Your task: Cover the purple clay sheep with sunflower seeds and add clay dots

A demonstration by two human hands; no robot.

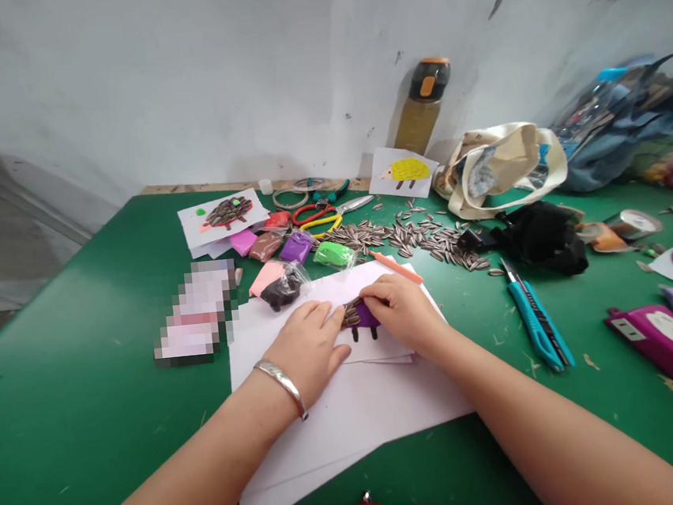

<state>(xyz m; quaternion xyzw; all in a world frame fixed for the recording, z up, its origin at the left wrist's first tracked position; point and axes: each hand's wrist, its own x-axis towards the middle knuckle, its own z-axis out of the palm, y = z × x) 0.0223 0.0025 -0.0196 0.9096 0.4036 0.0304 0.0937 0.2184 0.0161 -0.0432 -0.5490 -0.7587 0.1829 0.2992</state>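
Observation:
On the stacked white paper (312,437) lies a small sheet with a purple clay shape (367,315) and two dark legs below it. Striped sunflower seeds (351,313) cover the shape's left part. My left hand (310,350), with a silver bracelet at the wrist, lies on the paper with its fingers spread, fingertips beside those seeds. From the right, my right hand (405,309) pinches at the top of the purple shape, thumb and forefinger together; a seed seems to be between them. An orange strip (396,266) lies beyond it.
Behind the paper are wrapped clay packs (296,247), pliers (324,214) and a seed pile (424,236). A blue cutter (537,320), a black bag (543,239) and a magenta case (672,343) lie right. A bottle (423,105) stands by the wall; a blurred-out item (196,310) lies left.

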